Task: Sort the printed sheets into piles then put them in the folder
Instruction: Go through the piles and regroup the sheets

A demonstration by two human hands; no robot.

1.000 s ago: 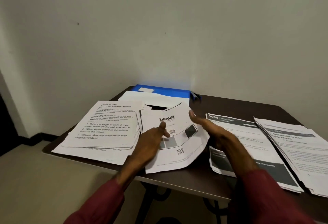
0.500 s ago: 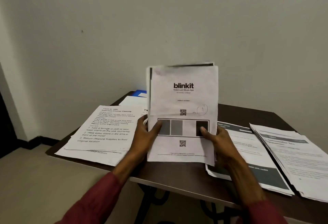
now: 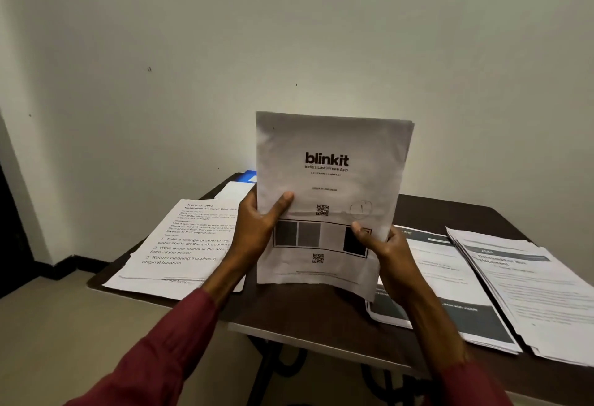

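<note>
Two bare forearms extend from long maroon sleeves, the cuffs ending short of the wrists. The left hand and right hand wear no rings, watch or gloves. The sleeve fabric appears plain, without visible pattern, buttons or markings.

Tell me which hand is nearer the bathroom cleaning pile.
Left. The left hand sits beside the bathroom cleaning pile; the right hand is beyond the blinkit stack.
</note>
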